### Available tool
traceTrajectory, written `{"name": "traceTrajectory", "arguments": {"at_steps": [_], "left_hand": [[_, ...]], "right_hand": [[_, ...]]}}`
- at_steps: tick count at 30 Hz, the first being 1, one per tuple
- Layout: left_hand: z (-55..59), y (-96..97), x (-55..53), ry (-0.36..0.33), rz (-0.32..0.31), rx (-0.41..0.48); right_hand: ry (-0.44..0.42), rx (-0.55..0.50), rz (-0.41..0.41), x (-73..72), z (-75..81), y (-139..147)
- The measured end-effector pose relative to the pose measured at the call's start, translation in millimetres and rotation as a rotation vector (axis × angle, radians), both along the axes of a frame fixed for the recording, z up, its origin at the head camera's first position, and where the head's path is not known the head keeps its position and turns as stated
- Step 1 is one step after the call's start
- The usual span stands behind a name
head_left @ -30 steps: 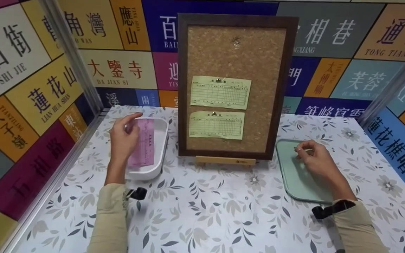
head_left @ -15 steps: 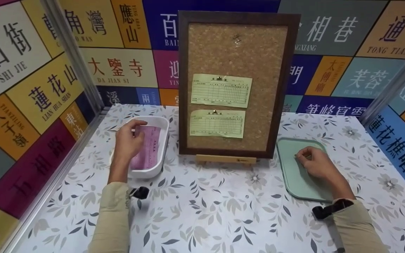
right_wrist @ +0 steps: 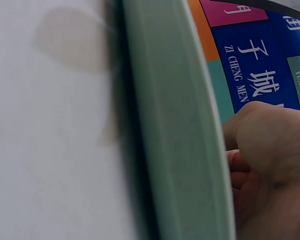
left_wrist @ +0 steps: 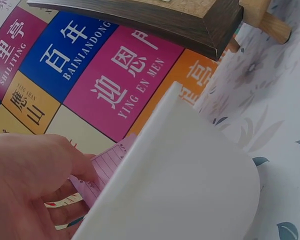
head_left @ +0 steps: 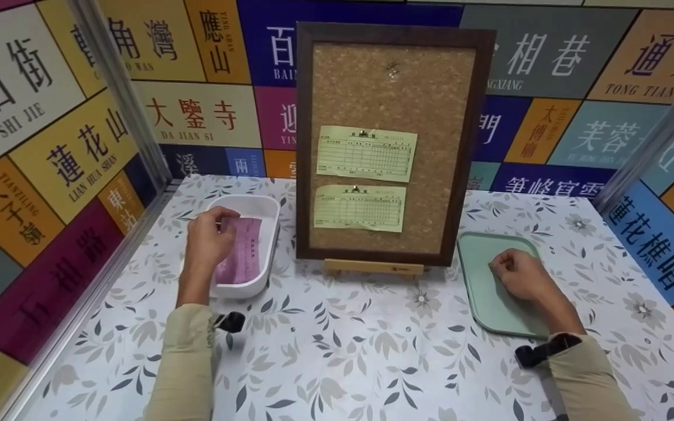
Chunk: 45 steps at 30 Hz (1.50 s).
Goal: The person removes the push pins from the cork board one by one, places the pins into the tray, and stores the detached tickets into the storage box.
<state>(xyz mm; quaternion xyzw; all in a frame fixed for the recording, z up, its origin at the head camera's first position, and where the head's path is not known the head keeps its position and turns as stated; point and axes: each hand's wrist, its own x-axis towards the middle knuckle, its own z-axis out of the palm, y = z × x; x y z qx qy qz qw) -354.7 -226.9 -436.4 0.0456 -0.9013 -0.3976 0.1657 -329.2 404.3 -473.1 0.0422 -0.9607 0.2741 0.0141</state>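
Note:
My left hand (head_left: 208, 240) is over the white tub (head_left: 268, 257), thumb and fingers pinching a pink printed slip (head_left: 247, 251). In the left wrist view the slip's edge is between thumb and fingers, and the tub's wall hides the lower part. My right hand (head_left: 521, 275) is low over the green tray (head_left: 477, 280), thumb and index fingertips together around something small and dark, too small to identify. The tray's rim hides these fingertips in the right wrist view.
Between the hands a framed cork board (head_left: 395, 99) leans on a wooden stand (head_left: 372, 266). Two yellow-green slips, an upper slip (head_left: 366, 155) and a lower slip (head_left: 360, 209), are pinned to it. A flowered cloth covers the table (head_left: 343, 351); sign-printed walls rise behind and at both sides.
The left hand has come down in the tub, and the pink slip has shifted toward me and bends more. The right hand has dropped slightly nearer, its fingers drawn more closely together.

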Motion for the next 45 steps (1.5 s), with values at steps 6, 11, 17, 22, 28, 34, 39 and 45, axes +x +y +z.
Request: {"name": "traceTrajectory", "arguments": {"at_steps": [6,11,17,22,28,34,39,45], "left_hand": [[0.5,-0.7,-0.9,-0.074,-0.018,-0.012],[0.0,-0.4,-0.2,-0.083,-0.019,-0.017],[-2.6,2.7,1.0,-0.068,-0.022,-0.039],[-4.2,4.4,2.7,-0.068,-0.037,-0.075],[-8.8,4.1,2.0,-0.081,-0.073,-0.113],[-9.0,5.1,1.7,-0.094,-0.074,-0.1],[-10.0,5.6,3.2,-0.11,-0.086,-0.09],[-10.1,4.0,2.3,-0.066,-0.097,-0.084]], "right_hand": [[0.005,0.008,0.005,-0.4,0.3,-1],[0.011,0.014,0.01,-0.6,-0.5,-3],[0.031,0.014,0.003,0.7,-0.1,-4],[0.072,0.008,-0.005,1.1,0.3,-4],[0.068,-0.003,-0.006,2.4,1.5,-5],[0.077,-0.021,-0.009,1.9,1.6,-5],[0.079,-0.039,-0.007,2.4,-1.2,-3],[0.072,-0.072,-0.003,0.3,0.4,-3]]}}
